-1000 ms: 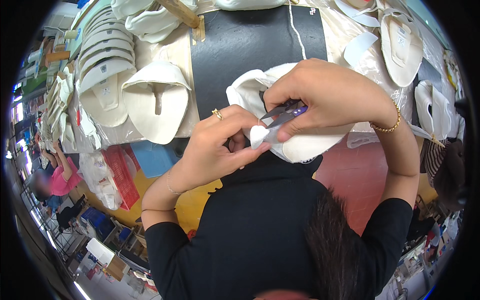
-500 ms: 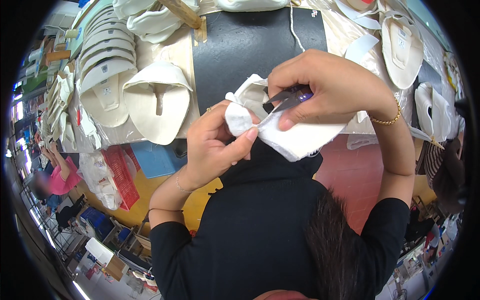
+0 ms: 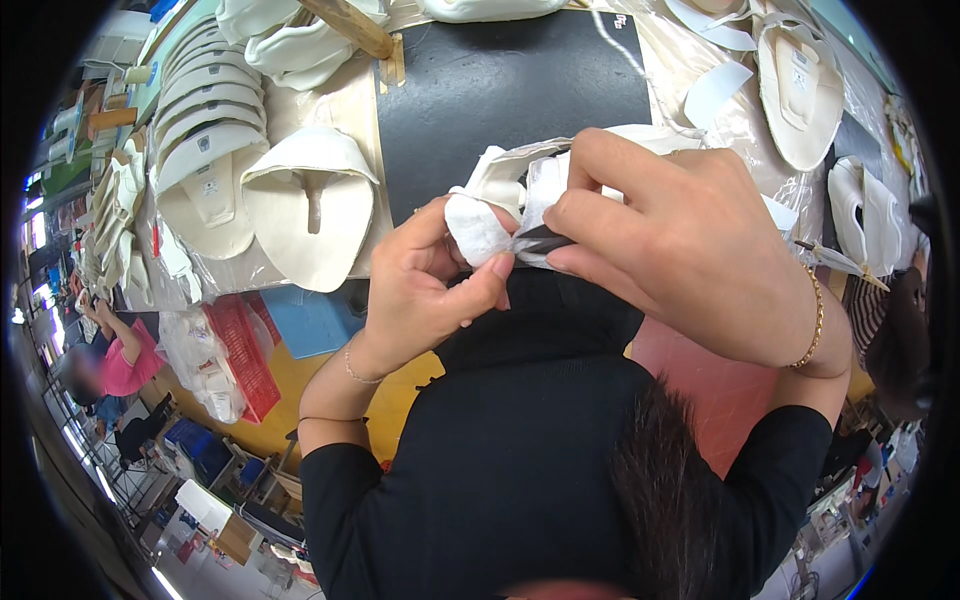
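A white padded fabric piece (image 3: 478, 230), looking like a shoe upper, is held over the table's front edge. My left hand (image 3: 415, 290) is closed on it, thumb and fingers pinching its rounded end. Closed around a pair of thread snips (image 3: 540, 240), my right hand (image 3: 680, 245) brings the dark blades against the fabric just beside my left thumb tip. The handles of the snips are hidden by my right fingers. Part of the fabric extends behind my right hand. To the left lies a cream slipper-shaped piece (image 3: 310, 225) with a slot in its middle.
A black mat (image 3: 510, 85) covers the table's middle, with a wooden rod (image 3: 350, 25) at its far left corner. A row of cream slippers (image 3: 210, 185) stands left; another slipper (image 3: 800, 95) lies right. A red crate (image 3: 243, 350) sits below the table.
My right hand has turned and moved nearer, bringing the snips' blades down to my left thumb. The fabric's wide part has shifted from below my right hand to behind it.
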